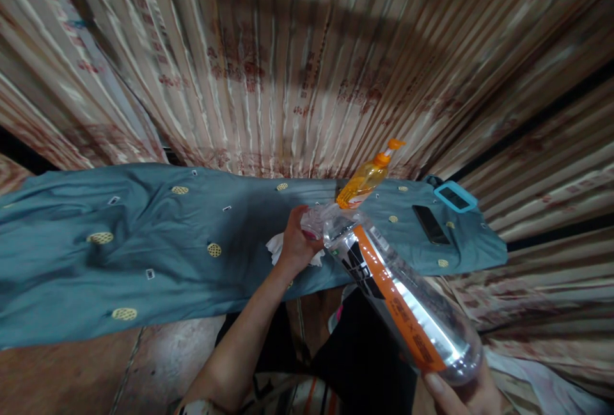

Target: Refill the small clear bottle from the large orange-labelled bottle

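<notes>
My right hand [460, 392] grips the base of a clear plastic bottle [407, 303] with an orange and black label, tilted with its neck pointing away from me. My left hand [297, 242] is closed at the bottle's neck, with a white tissue or cloth [275, 250] bunched under it. Just beyond the neck stands an orange pump bottle [367, 178], tilted, on a teal patterned cloth [144, 242].
The teal cloth covers a long low surface in front of striped curtains [307, 63]. On its right end lie a black phone [430, 224] and a device in a light blue case [455, 197]. Brown tiled floor [96, 370] lies below me.
</notes>
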